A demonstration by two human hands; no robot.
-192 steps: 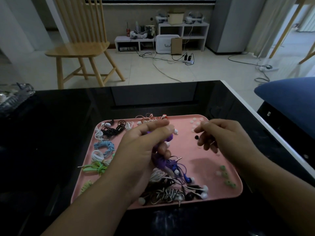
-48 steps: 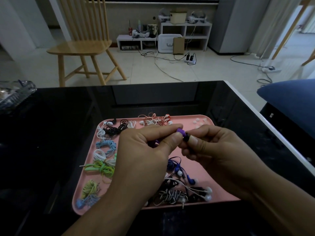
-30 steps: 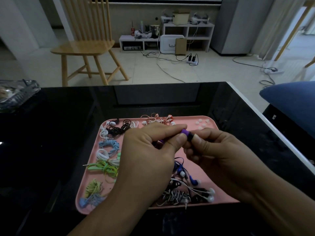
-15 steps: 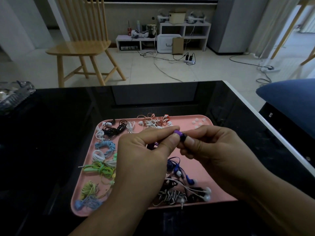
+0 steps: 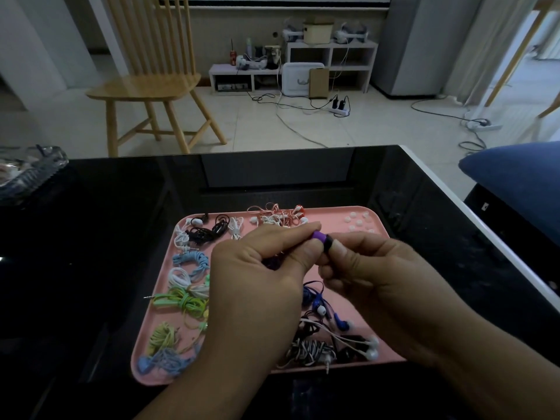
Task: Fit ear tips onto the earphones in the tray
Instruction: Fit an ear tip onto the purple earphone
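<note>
A purple earbud [image 5: 318, 236] is pinched in the grip of the left hand [image 5: 260, 268], above the pink tray [image 5: 391, 247]. A black ear tip [image 5: 328, 242] is pinched against the earbud's end by the right hand [image 5: 378, 277]. Bundled earphones [image 5: 188, 301] are seen left of and below both grips; loose white ear tips [image 5: 357, 222] lie beyond the right hand. The tray is carried by the black tabletop [image 5: 106, 237].

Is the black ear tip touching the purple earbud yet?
Touching. Head view: the black tip, pinched by the right hand, butts against the purple earbud held by the left hand, no gap visible.
</note>
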